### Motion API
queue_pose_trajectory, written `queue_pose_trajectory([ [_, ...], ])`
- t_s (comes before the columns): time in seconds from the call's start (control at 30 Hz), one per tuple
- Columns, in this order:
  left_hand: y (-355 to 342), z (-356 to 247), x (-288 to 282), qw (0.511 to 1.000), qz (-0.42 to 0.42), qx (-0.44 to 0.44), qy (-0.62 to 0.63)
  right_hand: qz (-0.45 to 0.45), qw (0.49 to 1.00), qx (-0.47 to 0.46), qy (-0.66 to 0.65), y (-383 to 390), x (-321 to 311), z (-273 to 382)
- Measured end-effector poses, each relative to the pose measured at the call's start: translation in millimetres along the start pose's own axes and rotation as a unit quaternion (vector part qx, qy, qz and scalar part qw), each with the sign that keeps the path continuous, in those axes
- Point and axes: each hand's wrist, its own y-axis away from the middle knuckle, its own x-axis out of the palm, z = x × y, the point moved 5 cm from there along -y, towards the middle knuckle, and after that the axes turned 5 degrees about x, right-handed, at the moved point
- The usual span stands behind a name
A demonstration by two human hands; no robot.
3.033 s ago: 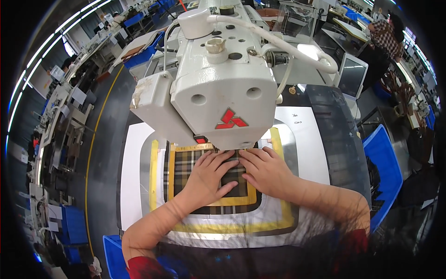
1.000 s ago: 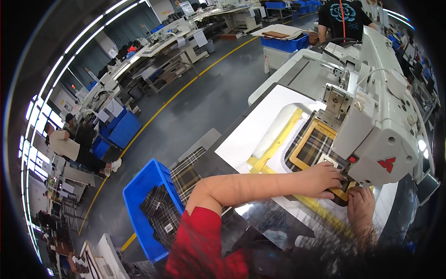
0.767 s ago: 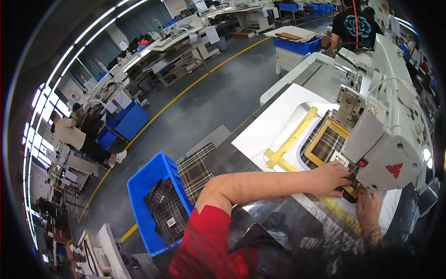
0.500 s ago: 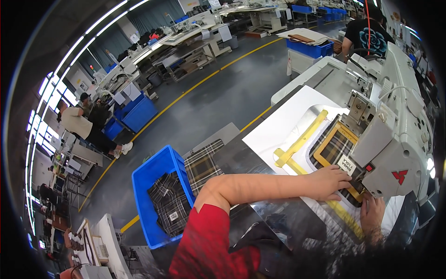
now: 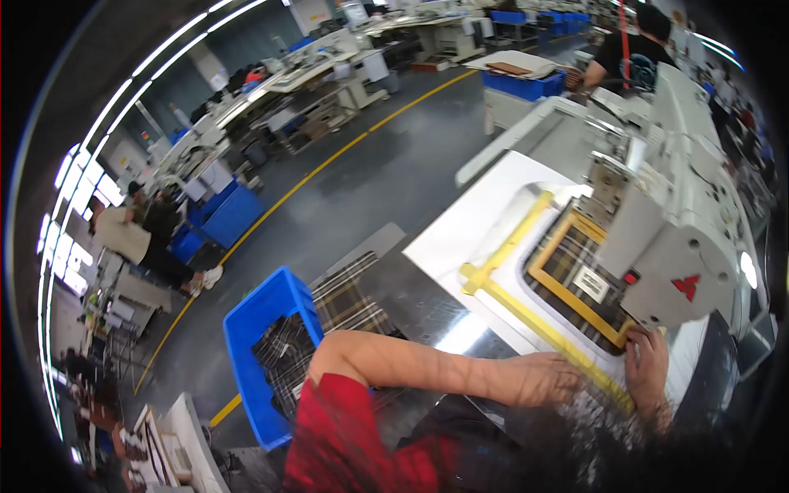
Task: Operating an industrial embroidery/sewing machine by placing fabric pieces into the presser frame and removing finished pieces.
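Plaid fabric (image 5: pixel 567 256) lies under a yellow clamp frame (image 5: pixel 567 297) at the sewing machine (image 5: pixel 666 255). A white label (image 5: pixel 591 283) rests on the fabric inside this frame. My right hand (image 5: pixel 648 370) is at the frame's near right corner, fingers stretched out and fingertips touching its edge. My left hand (image 5: pixel 538 380) is nearer to me, beside the yellow tape strip (image 5: pixel 526 315) on the white board (image 5: pixel 440 246). Its fingers are curled in and partly blurred; whether anything is in them is hidden.
A blue bin (image 5: pixel 238 353) with plaid pieces stands on the left. Another plaid piece (image 5: pixel 349 300) lies beside it on the dark metal table (image 5: pixel 403 287). The machine head overhangs the frame on the right. A co-worker (image 5: pixel 637 49) is at the far right; others stand far left.
My left hand has drawn back from the label and frame toward me, leaving the label uncovered. My right hand remains at the frame's corner. The view has shifted slightly.
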Motion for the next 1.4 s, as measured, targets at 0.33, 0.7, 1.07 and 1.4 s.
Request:
queue_pose_trajectory([
  [0.33, -29, 5, -25, 0.996, 0.052, -0.073, 0.006, 0.03, 0.998, 0.051, 0.028, 11, -6, -6],
  [0.7, -26, 16, -66, 0.992, 0.059, -0.094, 0.058, 0.114, 0.978, 0.173, 0.023, 11, -29, -12],
  [1.07, -12, -8, -13, 0.972, 0.171, 0.156, 0.031, 0.099, 0.964, 0.245, -0.006, 7, -18, -5],
  [1.4, 52, 17, -67, 0.99, 0.12, 0.067, 0.008, 0.0, 0.967, 0.256, -0.004, 14, 0, -10],
])
